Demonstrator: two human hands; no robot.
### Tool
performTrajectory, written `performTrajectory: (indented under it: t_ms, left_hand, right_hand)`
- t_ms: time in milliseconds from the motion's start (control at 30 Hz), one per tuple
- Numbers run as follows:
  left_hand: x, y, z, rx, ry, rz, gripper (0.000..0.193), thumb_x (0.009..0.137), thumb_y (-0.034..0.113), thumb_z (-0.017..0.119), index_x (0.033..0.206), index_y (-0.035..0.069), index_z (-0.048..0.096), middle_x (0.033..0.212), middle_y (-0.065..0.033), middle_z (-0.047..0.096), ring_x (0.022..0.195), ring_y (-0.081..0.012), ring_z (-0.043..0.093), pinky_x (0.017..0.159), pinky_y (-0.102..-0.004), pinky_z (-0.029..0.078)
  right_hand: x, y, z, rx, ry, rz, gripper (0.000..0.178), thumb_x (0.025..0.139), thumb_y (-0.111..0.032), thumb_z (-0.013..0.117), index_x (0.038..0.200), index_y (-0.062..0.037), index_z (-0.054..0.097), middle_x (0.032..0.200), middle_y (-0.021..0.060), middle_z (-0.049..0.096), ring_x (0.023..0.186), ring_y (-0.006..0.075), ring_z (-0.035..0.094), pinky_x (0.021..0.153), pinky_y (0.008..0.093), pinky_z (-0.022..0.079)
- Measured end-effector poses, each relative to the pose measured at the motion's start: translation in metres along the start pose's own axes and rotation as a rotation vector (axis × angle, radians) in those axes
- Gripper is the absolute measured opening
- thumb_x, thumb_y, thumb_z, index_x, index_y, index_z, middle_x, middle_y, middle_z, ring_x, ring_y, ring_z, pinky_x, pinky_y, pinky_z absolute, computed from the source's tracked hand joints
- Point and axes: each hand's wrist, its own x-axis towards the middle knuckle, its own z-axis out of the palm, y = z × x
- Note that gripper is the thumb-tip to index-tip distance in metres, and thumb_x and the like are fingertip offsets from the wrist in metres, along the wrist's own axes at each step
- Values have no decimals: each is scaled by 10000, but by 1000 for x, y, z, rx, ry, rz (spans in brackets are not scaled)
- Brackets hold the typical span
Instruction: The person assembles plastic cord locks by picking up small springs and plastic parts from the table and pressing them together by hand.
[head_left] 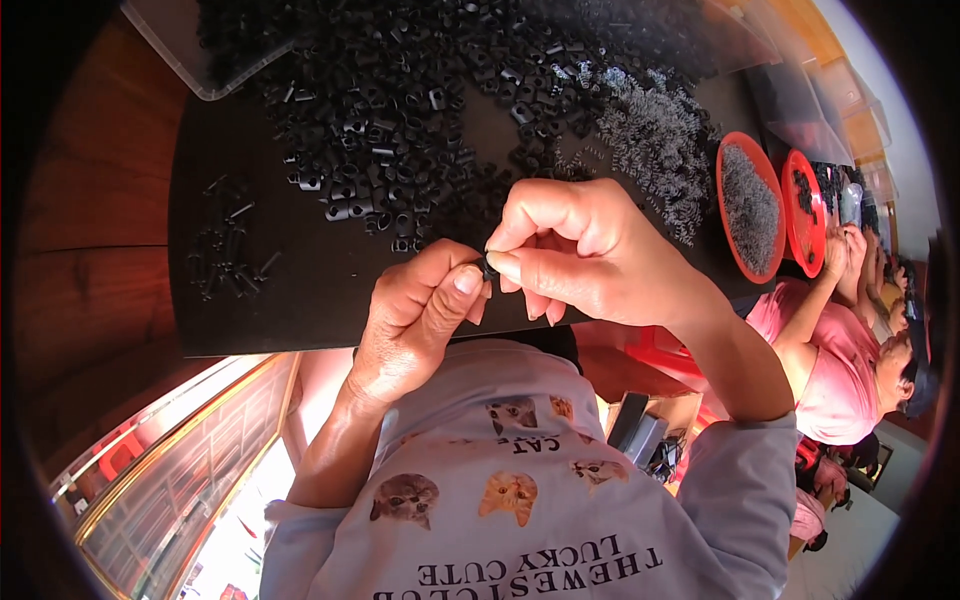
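Note:
Close to the table's front edge, my left hand (420, 305) pinches a small black plastic part (489, 267) between thumb and fingers. My right hand (580, 250) meets it there, thumb and forefinger pressed on the same part. Most of the part is hidden by the fingertips, so its shape is hard to make out. Just beyond my hands lies a heap of black cylindrical plastic pieces (370, 150), some with round holes. A pile of small metal springs (655, 130) spreads to the right of that heap.
A small group of finished-looking black pieces (230, 250) lies at the left of the dark table (300, 290). At right stand a red bowl (726, 170) of springs and another red bowl (797, 245) with black parts. A clear plastic bin (190, 75) sits far left. People in pink (835, 370) work at right.

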Motion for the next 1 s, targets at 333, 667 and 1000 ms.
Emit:
performTrajectory:
  t_ms: [333, 667, 1000]
  left_hand:
    - [1, 0, 3, 36, 51, 19, 318, 1022, 303, 519, 941, 15, 626, 722, -1, 566, 624, -35, 440, 538, -189, 338]
    - [-1, 0, 5, -47, 138, -8, 300, 1023, 271, 521, 931, 14, 643, 747, -11, 592, 598, -50, 477, 538, -197, 402]
    - [3, 4, 4, -196, 197, -82, 292, 1006, 234, 555, 904, -13, 673, 744, -42, 640, 626, -86, 562, 576, -225, 457]
  right_hand:
    - [4, -1, 4, -126, -1, -14, 40, 915, 5, 561, 885, 8, 587, 771, 41, 614, 599, 86, 604, 515, 222, 499]
    - [11, 2, 2, -74, 60, -52, 112, 928, -69, 602, 905, 40, 593, 716, 64, 624, 568, 109, 595, 488, 248, 499]
    - [12, 27, 12, -1159, 293, -728, 576, 624, -300, 876, 1006, 31, 598, 788, 96, 593, 604, 217, 628, 470, 306, 507]
